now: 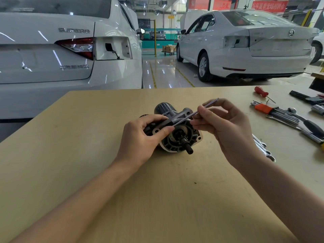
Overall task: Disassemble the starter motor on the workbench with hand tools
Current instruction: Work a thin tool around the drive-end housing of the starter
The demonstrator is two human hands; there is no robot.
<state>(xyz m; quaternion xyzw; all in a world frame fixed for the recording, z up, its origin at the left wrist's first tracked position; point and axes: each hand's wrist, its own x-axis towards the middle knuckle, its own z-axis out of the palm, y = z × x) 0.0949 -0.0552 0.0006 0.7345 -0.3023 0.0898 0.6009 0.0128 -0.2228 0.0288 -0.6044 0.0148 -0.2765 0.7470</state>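
A grey and black metal starter motor [175, 130] lies on its side in the middle of the pale wooden workbench [87, 155], its short shaft pointing toward me. My left hand [145, 135] grips its near flange, thumb and fingers curled round the housing. My right hand [226, 127] pinches a long thin silver metal rod [196, 112] between thumb and fingertips, slanting down to the motor's flange. To my right on the bench lie a red-handled screwdriver [262, 92], an orange-holdered set of hex keys [273, 111] and chrome wrenches [264, 148].
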